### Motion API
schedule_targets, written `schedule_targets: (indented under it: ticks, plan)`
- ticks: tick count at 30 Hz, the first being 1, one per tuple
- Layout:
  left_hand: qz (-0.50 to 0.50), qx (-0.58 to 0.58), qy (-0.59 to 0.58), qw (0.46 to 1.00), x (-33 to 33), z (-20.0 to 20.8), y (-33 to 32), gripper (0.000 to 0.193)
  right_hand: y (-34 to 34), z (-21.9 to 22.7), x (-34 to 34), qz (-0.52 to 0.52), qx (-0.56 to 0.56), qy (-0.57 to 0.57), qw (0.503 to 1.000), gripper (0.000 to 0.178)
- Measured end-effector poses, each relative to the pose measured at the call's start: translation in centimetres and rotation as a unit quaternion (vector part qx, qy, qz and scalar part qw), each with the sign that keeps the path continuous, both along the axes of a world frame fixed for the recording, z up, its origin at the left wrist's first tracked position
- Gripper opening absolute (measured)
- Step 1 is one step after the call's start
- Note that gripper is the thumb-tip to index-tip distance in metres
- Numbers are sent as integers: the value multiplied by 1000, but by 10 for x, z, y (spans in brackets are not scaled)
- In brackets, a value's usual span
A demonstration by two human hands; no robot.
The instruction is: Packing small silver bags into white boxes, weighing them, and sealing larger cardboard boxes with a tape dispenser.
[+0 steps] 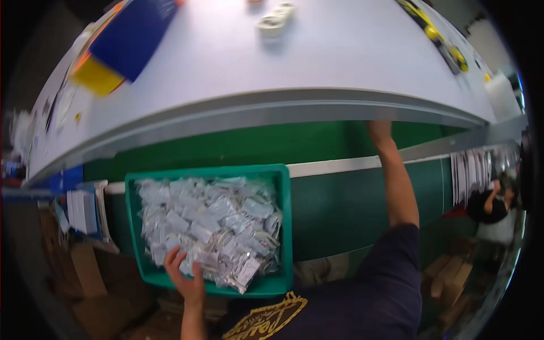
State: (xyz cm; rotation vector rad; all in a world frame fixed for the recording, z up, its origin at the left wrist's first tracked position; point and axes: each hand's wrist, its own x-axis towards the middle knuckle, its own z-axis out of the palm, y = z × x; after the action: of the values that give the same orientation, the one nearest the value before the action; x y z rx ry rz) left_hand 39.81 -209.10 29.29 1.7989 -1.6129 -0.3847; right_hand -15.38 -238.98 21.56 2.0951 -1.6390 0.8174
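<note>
- Landmark: a teal rectangular plastic bin (286, 226), held low below the front edge of the pale grey desk (238, 68), in front of a green panel (334, 192).
- Contents: a loose heap of small clear and silvery plastic sachets (209, 226), filling the bin nearly to its rim; what each holds was too small to tell.
- Left hand (184, 277): at the bin's near edge, fingers spread open and lying on the sachets, not closed on any one.
- Right hand (378, 129): well to the right of the bin, arm stretched up to the underside of the desk edge; fingers hidden, so whether it gripped or lay open could not be told.
- Handling, judged: each sachet looked light, soft and slick, apt to slide off its neighbours; a pinch at a sealed edge, or a scoop of several, seemed the likely hold. The full bin looked stiff and moderately heavy, best taken at the rim on two sides.
- Orientation: the bin's sides looked nearly equal, its mouth upward; the sachets lay in no common direction.
- Beyond the bin: a blue and yellow flat sheet (122, 45) at the desk's far left, a white power strip (276, 20) farther back.
</note>
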Motion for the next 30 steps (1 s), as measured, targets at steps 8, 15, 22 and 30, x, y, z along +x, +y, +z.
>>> schedule_targets:
  ticks: [8,15,22,30]
  plan:
    - [-361,-54,168,916,-69,16,-100,112,157,203,210,490,95,59,865,18]
    - [-224,144,337,903,9,50,13,77,201,183,324,569,189,-411,686,30]
    - [72,-123,287,947,79,11,81,87,160,19,351,218,325,-71,918,37]
    - [53,-354,82,930,115,22,76,87,182,162,370,205,276,-207,916,32]
